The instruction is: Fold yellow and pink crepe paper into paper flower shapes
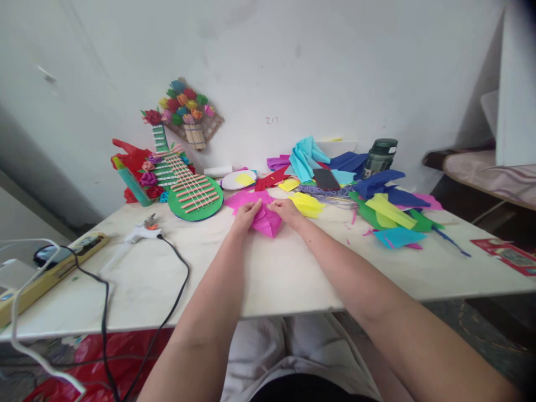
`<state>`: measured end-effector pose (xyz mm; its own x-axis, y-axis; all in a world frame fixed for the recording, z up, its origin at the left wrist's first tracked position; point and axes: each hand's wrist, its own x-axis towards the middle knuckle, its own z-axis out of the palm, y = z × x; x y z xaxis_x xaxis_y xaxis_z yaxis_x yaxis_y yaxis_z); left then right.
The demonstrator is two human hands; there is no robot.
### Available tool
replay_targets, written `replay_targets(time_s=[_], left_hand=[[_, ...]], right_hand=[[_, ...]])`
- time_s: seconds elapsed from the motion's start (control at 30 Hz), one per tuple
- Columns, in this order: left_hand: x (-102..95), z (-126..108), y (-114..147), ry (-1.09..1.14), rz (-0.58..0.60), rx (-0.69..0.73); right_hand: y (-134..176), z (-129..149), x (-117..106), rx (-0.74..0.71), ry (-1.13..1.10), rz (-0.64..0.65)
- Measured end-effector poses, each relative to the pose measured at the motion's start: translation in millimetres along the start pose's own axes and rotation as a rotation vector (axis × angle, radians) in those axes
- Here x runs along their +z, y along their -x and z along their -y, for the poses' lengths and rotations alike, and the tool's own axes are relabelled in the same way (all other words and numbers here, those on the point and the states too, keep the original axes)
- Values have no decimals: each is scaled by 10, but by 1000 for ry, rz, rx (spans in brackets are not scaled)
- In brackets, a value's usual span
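A sheet of bright pink crepe paper (pixel 268 226), creased and partly folded, is held above the middle of the table. My left hand (pixel 248 213) pinches it between thumb and fingers on the left side. On the right side, my right hand (pixel 285 210) has its fingers closed on the same paper. A flat pink part (pixel 238 200) spreads out behind my left hand. Just beyond my right hand lies a yellow paper piece (pixel 307 205). To the left stands a green guitar-shaped craft (pixel 201 215) with stick strips and paper flowers.
A glue gun (pixel 144 233) with a black cord lies at left near a power strip (pixel 84 248). Coloured paper scraps (pixel 400 238) cover the right side, with a dark green bottle (pixel 380 156) behind. A phone-like dark rectangle (pixel 326 180) rests among papers at the back.
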<state>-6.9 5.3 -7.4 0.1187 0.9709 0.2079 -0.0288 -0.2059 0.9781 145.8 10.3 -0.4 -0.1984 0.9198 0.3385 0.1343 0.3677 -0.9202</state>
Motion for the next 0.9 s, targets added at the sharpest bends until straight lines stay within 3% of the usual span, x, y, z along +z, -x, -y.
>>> replay_targets(time_s=[0.9], left_hand=[[17, -17, 10, -12, 19, -13]], right_hand=[[-17, 9, -15, 32, -48, -27]])
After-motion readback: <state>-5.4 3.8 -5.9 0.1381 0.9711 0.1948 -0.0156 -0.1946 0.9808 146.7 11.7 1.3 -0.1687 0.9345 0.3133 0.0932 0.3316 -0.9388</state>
